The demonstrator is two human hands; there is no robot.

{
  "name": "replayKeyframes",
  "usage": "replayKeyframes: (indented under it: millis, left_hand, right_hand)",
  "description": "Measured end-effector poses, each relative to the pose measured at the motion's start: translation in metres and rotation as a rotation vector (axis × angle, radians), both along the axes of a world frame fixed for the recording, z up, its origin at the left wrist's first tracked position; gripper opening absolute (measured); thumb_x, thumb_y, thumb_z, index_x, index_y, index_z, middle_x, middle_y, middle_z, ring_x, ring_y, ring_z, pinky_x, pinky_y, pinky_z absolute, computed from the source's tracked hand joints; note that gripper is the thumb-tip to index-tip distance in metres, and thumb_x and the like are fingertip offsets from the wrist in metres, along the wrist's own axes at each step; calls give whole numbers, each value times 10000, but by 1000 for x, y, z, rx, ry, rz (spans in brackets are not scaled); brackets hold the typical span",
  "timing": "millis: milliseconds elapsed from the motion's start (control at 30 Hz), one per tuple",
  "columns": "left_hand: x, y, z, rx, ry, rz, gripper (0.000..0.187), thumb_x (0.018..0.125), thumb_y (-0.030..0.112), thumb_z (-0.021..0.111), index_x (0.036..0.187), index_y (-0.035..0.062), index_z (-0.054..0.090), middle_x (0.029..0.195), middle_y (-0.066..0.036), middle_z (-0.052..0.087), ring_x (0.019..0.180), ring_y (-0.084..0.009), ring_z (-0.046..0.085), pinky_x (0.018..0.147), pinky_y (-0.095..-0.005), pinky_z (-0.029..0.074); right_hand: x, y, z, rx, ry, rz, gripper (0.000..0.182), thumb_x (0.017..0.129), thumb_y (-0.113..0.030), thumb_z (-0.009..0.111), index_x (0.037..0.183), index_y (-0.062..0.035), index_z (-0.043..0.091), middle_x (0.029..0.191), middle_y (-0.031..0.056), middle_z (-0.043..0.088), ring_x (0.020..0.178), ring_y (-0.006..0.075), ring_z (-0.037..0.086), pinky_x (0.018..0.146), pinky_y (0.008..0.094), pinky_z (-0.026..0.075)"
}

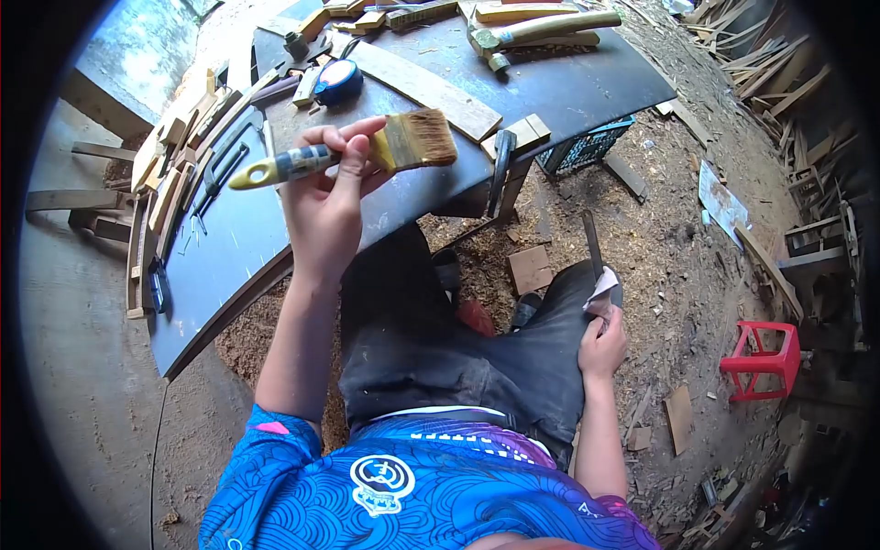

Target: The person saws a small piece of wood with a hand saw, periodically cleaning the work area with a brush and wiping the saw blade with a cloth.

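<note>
My left hand [327, 220] is raised over the near edge of the dark workbench [596, 87], its fingers closed around a wide paintbrush [422, 140]. The brush's brown bristles point right, and its yellow handle end with a hole points left. Beside my right thigh, my right hand [602, 350] grips a pinkish cloth or paper [601, 291]. A long dark flat strip of metal [592, 240] rises out of that wrap; its exact kind does not show. Beyond the brush lie a blue round tape measure [338, 81] and a long wooden board [426, 92].
A hammer [550, 29] rests at the bench's far side. A clamp [500, 174] sits at the near edge by a wood block. Wood pieces and a C-shaped tool [225, 160] crowd the left. Shavings cover the floor, with a crate [591, 147] and red stool [765, 360].
</note>
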State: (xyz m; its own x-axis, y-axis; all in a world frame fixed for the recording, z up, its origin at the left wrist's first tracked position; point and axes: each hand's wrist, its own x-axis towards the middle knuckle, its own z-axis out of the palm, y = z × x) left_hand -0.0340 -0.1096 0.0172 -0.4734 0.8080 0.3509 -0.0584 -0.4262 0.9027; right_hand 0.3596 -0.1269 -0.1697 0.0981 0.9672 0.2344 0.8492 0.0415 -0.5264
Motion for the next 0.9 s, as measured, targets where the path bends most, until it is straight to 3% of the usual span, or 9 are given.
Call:
replayKeyframes:
  millis: [67, 200, 333, 400, 467, 533, 600, 800, 900]
  left_hand:
    - [0, 7, -9, -172, 62, -99, 146, 1064, 127, 578, 1066, 100, 435, 1216, -155, 709, 1064, -213, 719, 865, -366, 659]
    - [-14, 2, -6, -220, -20, -359, 162, 1053, 140, 599, 1064, 134, 438, 1236, -208, 693, 1074, -252, 723, 843, -424, 670]
    - [-24, 15, -9, -98, 22, -137, 130, 1063, 149, 580, 1069, 131, 452, 1245, -174, 700, 1083, -266, 724, 841, -431, 670]
    - [-17, 12, -8, -267, -106, -408, 168, 1055, 150, 593, 1071, 100, 433, 1236, -174, 705, 1087, -271, 721, 835, -431, 673]
    - [-26, 12, 0, -278, 2, -482, 195, 1053, 178, 603, 1084, 107, 424, 1233, -169, 711, 1066, -269, 729, 821, -431, 674]
    - [-44, 14, 7, -253, -25, -516, 191, 1049, 203, 617, 1076, 121, 447, 1245, -183, 701, 1057, -273, 734, 835, -449, 670]
    - [-45, 20, 9, -160, 33, -299, 171, 1061, 210, 595, 1128, 122, 464, 1262, -178, 696, 1078, -274, 727, 840, -440, 666]
    - [-38, 26, 10, -284, 26, -581, 204, 1036, 189, 628, 1082, 128, 439, 1287, -185, 687, 1070, -270, 731, 809, -463, 672]
    - [-50, 31, 14, -215, 18, -443, 194, 1038, 195, 628, 1068, 140, 445, 1296, -185, 684, 1048, -253, 740, 820, -449, 670]
  right_hand:
    - [0, -2, 0, -10, 10, -3, 304, 918, -182, 555, 1194, -63, 603, 985, 231, 717, 917, 470, 671, 798, 564, 503]
    - [1, -1, 2, -35, -1, -13, 312, 912, -174, 558, 1197, -58, 608, 961, 236, 714, 906, 475, 670, 791, 559, 504]
    - [-1, -2, 1, -19, -6, -23, 328, 909, -177, 561, 1208, -52, 611, 958, 240, 712, 898, 475, 673, 787, 553, 507]
    - [1, 0, -1, -29, -10, -28, 341, 909, -183, 560, 1216, -45, 613, 964, 247, 712, 897, 474, 676, 788, 550, 510]
    - [-1, 0, 2, -32, -15, -24, 342, 910, -185, 560, 1216, -42, 614, 967, 249, 713, 899, 474, 677, 787, 550, 510]
    - [0, -1, 3, -37, -18, -32, 343, 911, -187, 559, 1216, -40, 615, 971, 251, 713, 901, 473, 678, 786, 550, 510]
    - [1, 0, -1, -34, -2, -24, 344, 911, -191, 563, 1216, -40, 614, 972, 253, 712, 900, 472, 678, 785, 551, 509]
    - [-2, 0, 2, -27, -32, -42, 332, 907, -192, 564, 1202, -49, 616, 953, 246, 711, 888, 473, 676, 774, 558, 503]
    - [2, 1, -2, -27, -3, -19, 325, 908, -192, 560, 1197, -54, 616, 951, 241, 712, 886, 473, 675, 769, 560, 502]
